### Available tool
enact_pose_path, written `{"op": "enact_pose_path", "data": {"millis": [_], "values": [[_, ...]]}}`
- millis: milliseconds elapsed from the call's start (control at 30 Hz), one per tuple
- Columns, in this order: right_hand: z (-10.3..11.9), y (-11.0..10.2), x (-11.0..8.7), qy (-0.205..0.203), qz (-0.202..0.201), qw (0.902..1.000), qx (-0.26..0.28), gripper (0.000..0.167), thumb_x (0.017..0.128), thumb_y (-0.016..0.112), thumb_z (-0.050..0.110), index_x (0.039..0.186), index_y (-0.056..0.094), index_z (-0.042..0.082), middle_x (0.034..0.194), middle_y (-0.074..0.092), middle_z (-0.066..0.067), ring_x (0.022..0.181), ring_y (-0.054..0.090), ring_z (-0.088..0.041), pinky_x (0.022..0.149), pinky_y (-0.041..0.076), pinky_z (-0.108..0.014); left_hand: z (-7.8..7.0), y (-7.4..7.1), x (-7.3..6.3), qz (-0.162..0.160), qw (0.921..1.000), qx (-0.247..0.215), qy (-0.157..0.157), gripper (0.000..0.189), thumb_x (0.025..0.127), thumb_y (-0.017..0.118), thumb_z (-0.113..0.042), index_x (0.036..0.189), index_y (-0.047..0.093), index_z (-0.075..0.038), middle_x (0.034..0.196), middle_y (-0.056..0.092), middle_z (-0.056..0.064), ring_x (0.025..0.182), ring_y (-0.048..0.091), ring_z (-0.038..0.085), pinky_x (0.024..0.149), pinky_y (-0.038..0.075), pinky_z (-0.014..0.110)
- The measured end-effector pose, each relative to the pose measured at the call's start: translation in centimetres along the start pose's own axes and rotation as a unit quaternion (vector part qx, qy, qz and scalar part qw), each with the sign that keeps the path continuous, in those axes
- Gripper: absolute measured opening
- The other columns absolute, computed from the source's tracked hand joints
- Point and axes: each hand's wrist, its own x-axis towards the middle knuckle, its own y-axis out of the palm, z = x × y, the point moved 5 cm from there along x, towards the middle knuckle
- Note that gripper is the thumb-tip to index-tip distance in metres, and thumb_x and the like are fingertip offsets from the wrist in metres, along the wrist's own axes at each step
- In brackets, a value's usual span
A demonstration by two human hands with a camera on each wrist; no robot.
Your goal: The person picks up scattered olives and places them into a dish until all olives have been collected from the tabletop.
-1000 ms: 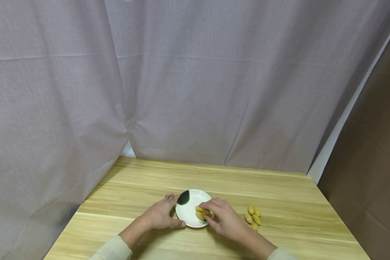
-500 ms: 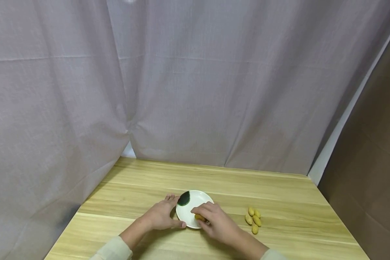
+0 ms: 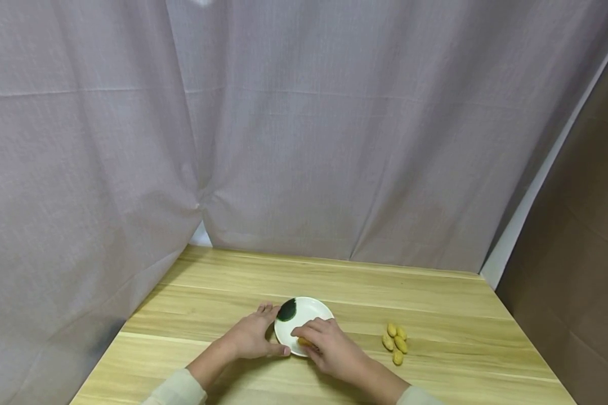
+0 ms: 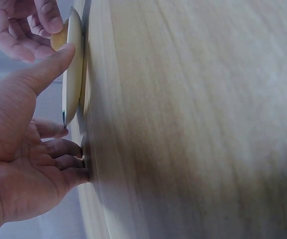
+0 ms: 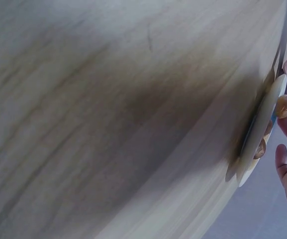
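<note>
Head view: steady plate [image 3: 311, 309] from nine o'clock with spread left hand [image 3: 253, 336]; guide yellow piece [image 3: 303, 341], pinched in right hand [image 3: 331, 349], low and gently near plate's six o'clock.

The plate [image 3: 309, 308] lies on the table [image 3: 461, 315], left of five peanuts [image 3: 400, 344], before the curtain [image 3: 304, 140].

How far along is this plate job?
Looks done: at least one brownish piece already lies on the plate. In hand: the right hand pinches a yellow piece at the plate; the left hand touches the rim. Probably left: five yellow pieces on the table.
</note>
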Motion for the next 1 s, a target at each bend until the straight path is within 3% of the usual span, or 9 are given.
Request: {"op": "enact_pose_path", "data": {"millis": [233, 1000], "values": [[-0.06, 0.34, -0.27, 0.004, 0.016, 0.9999, 0.0, 0.035, 0.093, 0.088, 0.013, 0.124, 0.074, 0.019, 0.11, 0.078, 0.006, 0.103, 0.071, -0.01, 0.085, 0.053, -0.03, -0.19, -0.15, 0.01, -0.002, 1.0, 0.0, 0.005, 0.113, 0.088, 0.089, -0.059, 0.17, 0.037, 0.0, 0.175, 0.031, 0.035, 0.166, 0.028, 0.055, 0.133, 0.029, 0.073], [0.01, 0.46, -0.1, 0.0, 0.035, 0.9992, 0.019, 0.033, 0.095, 0.087, 0.01, 0.125, 0.075, 0.017, 0.114, 0.079, 0.007, 0.109, 0.074, -0.014, 0.098, 0.063, -0.04, -0.24, -0.18, -0.01, -0.014, 0.9996, 0.008, 0.021, 0.112, 0.087, 0.091, -0.056, 0.17, 0.039, -0.001, 0.17, 0.037, 0.04, 0.163, 0.032, 0.057, 0.131, 0.033, 0.073]]}}
